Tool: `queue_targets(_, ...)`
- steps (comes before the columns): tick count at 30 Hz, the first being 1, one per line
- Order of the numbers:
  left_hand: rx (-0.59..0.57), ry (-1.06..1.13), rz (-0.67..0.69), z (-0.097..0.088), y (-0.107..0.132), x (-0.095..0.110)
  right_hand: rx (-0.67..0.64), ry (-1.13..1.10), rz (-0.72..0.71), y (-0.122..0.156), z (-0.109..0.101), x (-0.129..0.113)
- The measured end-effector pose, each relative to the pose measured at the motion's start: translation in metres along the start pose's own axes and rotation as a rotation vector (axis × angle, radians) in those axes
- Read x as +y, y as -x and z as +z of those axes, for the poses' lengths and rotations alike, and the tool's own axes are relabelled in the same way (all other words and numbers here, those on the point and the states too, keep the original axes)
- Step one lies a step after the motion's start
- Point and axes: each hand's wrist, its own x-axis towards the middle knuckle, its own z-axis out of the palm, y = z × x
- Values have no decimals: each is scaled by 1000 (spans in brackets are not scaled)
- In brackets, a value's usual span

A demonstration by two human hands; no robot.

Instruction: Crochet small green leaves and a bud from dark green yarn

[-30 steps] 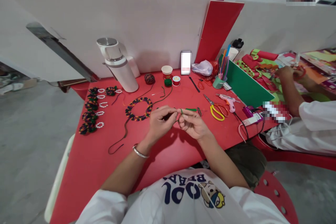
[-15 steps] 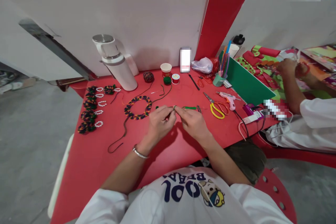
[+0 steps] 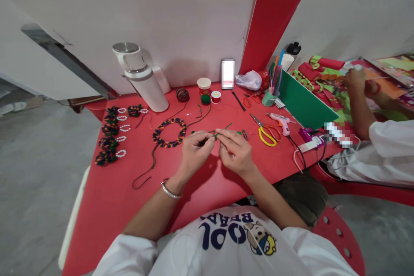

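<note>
Over the middle of the red table (image 3: 194, 189), my left hand (image 3: 196, 152) and my right hand (image 3: 236, 151) meet fingertip to fingertip. Both are closed in a pinch on a small piece of dark green yarn (image 3: 216, 136), mostly hidden by the fingers. A short green strand (image 3: 229, 125) sticks up behind the right fingers, and more green shows beyond them, too small to make out. Left of my hands lies a ring of dark multicoloured yarn (image 3: 170, 133) with a long loose tail. A needle (image 3: 193, 114) with dark thread rests behind it.
At left stand a white flask (image 3: 147, 86) and several yarn bunches with bead loops (image 3: 110, 129). Farther back are a yarn ball (image 3: 182, 95), paper cup (image 3: 204, 84) and thread spool (image 3: 216, 96). Rightward lie yellow-handled scissors (image 3: 267, 133), a pink glue gun (image 3: 283, 123) and a co-worker's arms (image 3: 359, 99).
My right fingers have shifted and straightened over the yarn, with the wrist drawn slightly left. A green strand now stands up behind them. My left hand keeps its pinch, nearly in place.
</note>
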Motion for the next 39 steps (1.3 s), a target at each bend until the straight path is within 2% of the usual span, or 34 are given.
queue_targets(6, -48, 59, -29, 4, 1, -2, 78, -237, 261, -2, 0, -11)
queue_targets(16, -80, 88, -43, 2, 0, -3, 103, -246, 322, -5, -10, -10)
queue_targets(25, -90, 112, -106, 1, -1, -3, 136, -208, 331, -8, -17, -5)
queue_targets(29, -134, 162, -172, 0, -2, -4, 145, -170, 333, -9, -19, -3)
queue_targets(32, -202, 286, -325, 1, -2, -2, 82, -154, 299, -10, -20, -2)
queue_targets(35, -214, 410, -472, 2, -2, 0, 17, -129, 248, -11, -19, 0)
queue_targets(39, -244, 438, -459, 4, -3, -1, -39, -57, 168, -12, -18, 1)
